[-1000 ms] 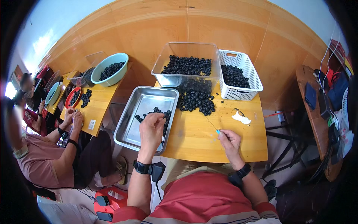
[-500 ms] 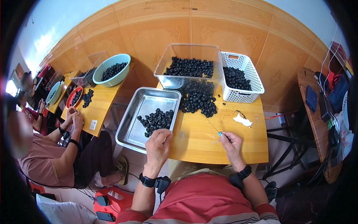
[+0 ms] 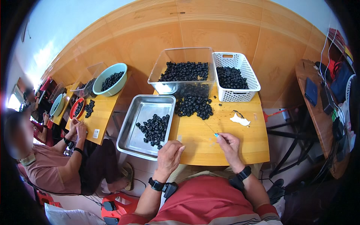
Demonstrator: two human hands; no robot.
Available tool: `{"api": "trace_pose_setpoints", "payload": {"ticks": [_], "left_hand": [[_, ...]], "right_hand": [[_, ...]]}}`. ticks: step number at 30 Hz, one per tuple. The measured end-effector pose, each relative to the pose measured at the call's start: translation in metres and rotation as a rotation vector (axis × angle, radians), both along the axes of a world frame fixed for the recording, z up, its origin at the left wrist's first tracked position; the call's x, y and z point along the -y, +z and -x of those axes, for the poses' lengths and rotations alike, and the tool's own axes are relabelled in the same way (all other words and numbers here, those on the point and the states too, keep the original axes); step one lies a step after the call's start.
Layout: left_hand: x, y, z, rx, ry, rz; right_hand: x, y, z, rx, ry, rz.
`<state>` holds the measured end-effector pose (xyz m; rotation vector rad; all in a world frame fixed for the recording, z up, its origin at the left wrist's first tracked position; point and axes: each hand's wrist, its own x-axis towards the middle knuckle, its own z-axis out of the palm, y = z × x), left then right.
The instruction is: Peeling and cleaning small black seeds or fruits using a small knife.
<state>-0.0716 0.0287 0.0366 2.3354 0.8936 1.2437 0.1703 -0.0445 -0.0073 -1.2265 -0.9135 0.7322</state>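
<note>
My right hand [image 3: 229, 146] pinches a thin needle-like tool with a blue end [image 3: 216, 134]; its slim shaft points away toward the loose heap. My left hand [image 3: 169, 155] is closed, thumb and fingers together, by the near right corner of a steel tray [image 3: 125, 129]. One small black piece sits right beside its fingers, and whether they grip anything is hidden. Inside the tray lies a pile of small black ring-shaped parts [image 3: 154, 127]. More of these parts form a heap [image 3: 193, 108] on the wooden table [image 3: 198, 146], in front of a clear plastic bin [image 3: 154, 78].
A white perforated basket [image 3: 237, 96] of black parts stands behind right, near a torn white scrap [image 3: 240, 119]. To the left, a co-worker [image 3: 56, 165] sits at another table with a pale green bowl [image 3: 120, 83] and red dish [image 3: 72, 112]. A brown side table [image 3: 309, 108] holds cables.
My left hand has shifted slightly right and nearer to me, off the tray's edge. The right hand keeps its tool, almost still. The whole view has shifted a little.
</note>
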Motion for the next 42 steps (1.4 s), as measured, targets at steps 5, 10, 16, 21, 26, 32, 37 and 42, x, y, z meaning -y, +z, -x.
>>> {"api": "trace_pose_setpoints", "payload": {"ticks": [5, 10, 16, 21, 26, 32, 37, 42], "left_hand": [[0.002, -0.003, -0.007, -0.112, 0.038, -0.046], [0.006, -0.007, -0.009, -0.195, 0.090, -0.109], [0.017, -0.013, -0.008, -0.222, 0.159, -0.162], [0.026, -0.015, -0.007, -0.199, 0.242, -0.206], [0.024, -0.010, -0.006, -0.181, 0.268, -0.297], [0.023, -0.018, -0.007, -0.223, 0.312, -0.299], [0.023, -0.022, -0.016, -0.195, 0.242, -0.238], [-0.001, -0.019, -0.049, -0.153, 0.232, -0.035]], "right_hand": [[0.001, -0.003, -0.005, -0.027, 0.015, 0.001], [0.000, -0.003, -0.005, -0.048, 0.035, -0.014], [0.001, 0.000, -0.004, -0.027, 0.040, -0.011], [0.002, 0.000, -0.005, -0.047, 0.060, 0.005], [0.005, 0.001, -0.005, -0.030, 0.065, 0.004], [0.004, -0.006, -0.006, -0.027, 0.100, 0.051], [0.000, -0.003, -0.004, -0.043, 0.063, 0.033], [-0.001, -0.003, -0.005, -0.013, 0.039, 0.045]]}}
